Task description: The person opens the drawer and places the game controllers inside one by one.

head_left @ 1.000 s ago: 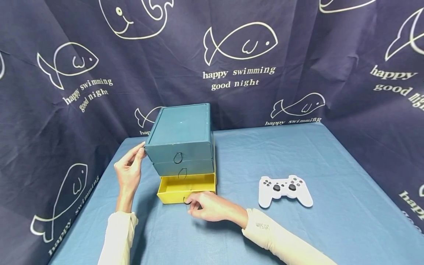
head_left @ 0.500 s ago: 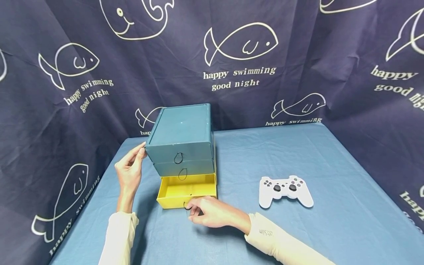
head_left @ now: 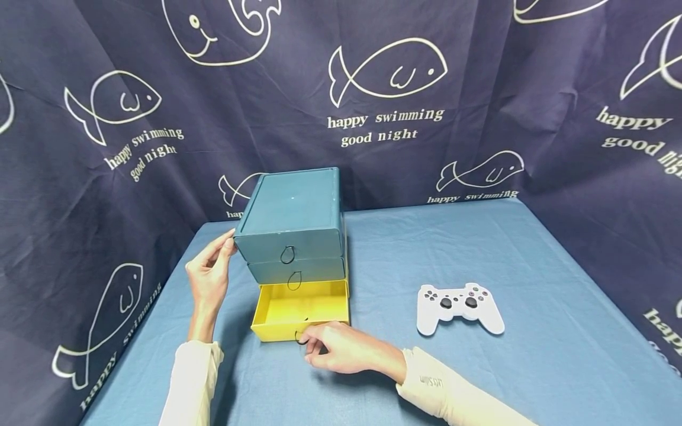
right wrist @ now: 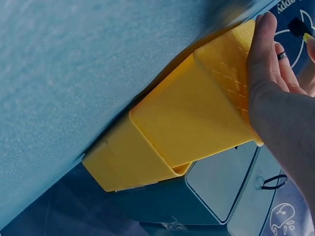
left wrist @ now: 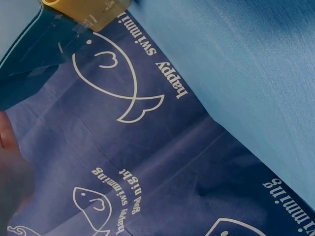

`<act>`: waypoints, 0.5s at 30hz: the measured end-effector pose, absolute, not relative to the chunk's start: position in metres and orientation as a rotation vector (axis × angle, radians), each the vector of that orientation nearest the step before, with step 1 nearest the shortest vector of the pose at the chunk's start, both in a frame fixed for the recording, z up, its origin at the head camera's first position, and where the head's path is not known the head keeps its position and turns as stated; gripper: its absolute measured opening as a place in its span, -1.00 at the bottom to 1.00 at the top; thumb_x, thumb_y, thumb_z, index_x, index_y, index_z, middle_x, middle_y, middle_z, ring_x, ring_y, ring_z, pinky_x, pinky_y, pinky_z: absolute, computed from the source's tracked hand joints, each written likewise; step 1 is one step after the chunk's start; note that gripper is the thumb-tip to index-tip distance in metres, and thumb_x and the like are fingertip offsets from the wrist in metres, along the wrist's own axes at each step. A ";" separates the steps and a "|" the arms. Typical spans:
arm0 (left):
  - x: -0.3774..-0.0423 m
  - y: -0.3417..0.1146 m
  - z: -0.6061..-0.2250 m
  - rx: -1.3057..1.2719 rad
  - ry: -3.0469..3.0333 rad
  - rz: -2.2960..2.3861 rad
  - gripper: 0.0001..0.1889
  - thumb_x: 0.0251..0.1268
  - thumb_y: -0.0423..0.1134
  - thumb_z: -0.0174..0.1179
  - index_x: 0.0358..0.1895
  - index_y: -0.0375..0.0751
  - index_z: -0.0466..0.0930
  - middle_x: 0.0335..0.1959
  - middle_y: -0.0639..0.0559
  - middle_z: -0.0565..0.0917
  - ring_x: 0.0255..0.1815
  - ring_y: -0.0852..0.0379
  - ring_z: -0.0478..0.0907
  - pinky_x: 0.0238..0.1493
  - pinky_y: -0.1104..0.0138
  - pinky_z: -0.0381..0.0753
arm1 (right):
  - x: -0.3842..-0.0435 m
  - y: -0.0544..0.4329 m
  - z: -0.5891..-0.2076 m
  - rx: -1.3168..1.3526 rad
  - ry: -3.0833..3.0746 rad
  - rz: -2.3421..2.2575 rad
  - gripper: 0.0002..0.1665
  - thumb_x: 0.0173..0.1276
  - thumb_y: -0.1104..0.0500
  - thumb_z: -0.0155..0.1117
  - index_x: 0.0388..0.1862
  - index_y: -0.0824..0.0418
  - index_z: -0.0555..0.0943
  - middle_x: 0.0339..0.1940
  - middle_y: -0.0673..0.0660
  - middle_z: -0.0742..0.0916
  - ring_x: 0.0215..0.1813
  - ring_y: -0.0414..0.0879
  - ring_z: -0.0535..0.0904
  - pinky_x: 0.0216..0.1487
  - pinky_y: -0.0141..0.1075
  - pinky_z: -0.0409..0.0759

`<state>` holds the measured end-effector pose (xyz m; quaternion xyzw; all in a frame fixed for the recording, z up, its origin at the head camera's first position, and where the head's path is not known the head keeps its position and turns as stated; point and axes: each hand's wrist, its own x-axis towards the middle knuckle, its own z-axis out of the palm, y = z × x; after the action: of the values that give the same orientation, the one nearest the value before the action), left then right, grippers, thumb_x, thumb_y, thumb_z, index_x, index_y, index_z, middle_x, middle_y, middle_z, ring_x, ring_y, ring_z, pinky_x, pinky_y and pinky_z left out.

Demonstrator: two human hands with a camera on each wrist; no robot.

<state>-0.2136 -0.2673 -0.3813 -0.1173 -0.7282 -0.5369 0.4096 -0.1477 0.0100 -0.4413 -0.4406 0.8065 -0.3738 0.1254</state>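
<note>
A small stacked drawer cabinet (head_left: 290, 201) has two teal drawers above a yellow drawer (head_left: 301, 302). Each front has a thin dark loop pull. The yellow drawer is pulled out, and nothing large shows in its visible inside. My right hand (head_left: 346, 349) pinches the yellow drawer's loop pull (head_left: 300, 338) between thumb and curled fingers. In the right wrist view, the drawer's yellow side (right wrist: 192, 113) sticks out of its housing beside that hand. My left hand (head_left: 210, 269) grips the cabinet's upper front left corner with its fingertips; the left wrist view catches only its edge.
A white game controller (head_left: 459, 309) lies to the right of the cabinet on the blue tablecloth (head_left: 405, 254). Dark blue curtains (head_left: 383, 154) with white fish and lettering hang behind the table and along both sides.
The yellow drawer has slid further out toward me, with my right hand moving back along with it. My left hand stays at the cabinet's corner, and the controller has not moved.
</note>
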 end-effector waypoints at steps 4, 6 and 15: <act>-0.214 -0.267 -0.381 -0.296 -1.832 -1.350 -0.73 0.39 -0.52 0.29 0.10 -0.38 0.75 -0.27 0.08 0.80 -0.30 0.24 0.71 -0.12 0.50 0.59 | -0.145 0.010 -0.440 -1.271 2.348 -1.077 -0.63 0.39 0.26 0.37 0.15 0.30 0.65 -0.21 -0.18 0.72 -0.20 -0.49 0.60 0.01 -0.51 0.53; -0.214 -0.267 -0.382 -0.298 -1.832 -1.344 -0.73 0.39 -0.55 0.28 0.10 -0.40 0.74 -0.28 0.06 0.80 -0.30 0.28 0.70 -0.12 0.51 0.59 | -0.143 0.010 -0.439 -1.267 2.346 -1.067 -0.63 0.40 0.25 0.36 0.16 0.29 0.64 -0.19 -0.15 0.73 -0.19 -0.49 0.60 0.02 -0.51 0.53; -0.214 -0.266 -0.382 -0.300 -1.832 -1.331 -0.73 0.37 -0.60 0.26 0.09 -0.50 0.71 -0.27 0.05 0.80 -0.30 0.32 0.70 -0.12 0.52 0.58 | -0.137 0.012 -0.438 -1.279 2.321 -1.061 -0.63 0.40 0.24 0.37 0.15 0.31 0.64 -0.17 -0.06 0.75 -0.19 -0.50 0.60 -0.01 -0.52 0.53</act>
<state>-0.2136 -0.2658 -0.3818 -0.1196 -0.7293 -0.5301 0.4156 -0.1369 0.0120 -0.4376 -0.4436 0.8046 -0.3678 0.1432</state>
